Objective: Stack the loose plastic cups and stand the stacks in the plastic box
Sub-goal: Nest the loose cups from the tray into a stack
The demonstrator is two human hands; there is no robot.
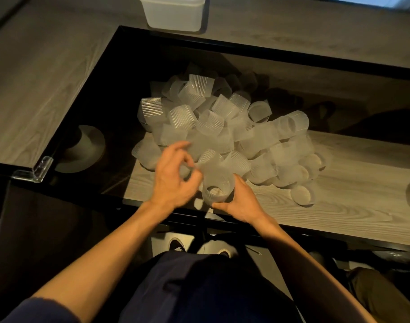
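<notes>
One heap of loose cups (222, 127), several dozen and too jumbled to count exactly, lies on the dark glass middle of the desk (47, 89). One stray cup (302, 195) sits just off the heap towards the near edge. One plastic box (173, 15) stands at the far edge. By the near edge, the right hand (241, 201) has its grip wrapped round a held cup (214, 183). The left hand (176, 173) curls beside it; its grip is too blurred to judge.
</notes>
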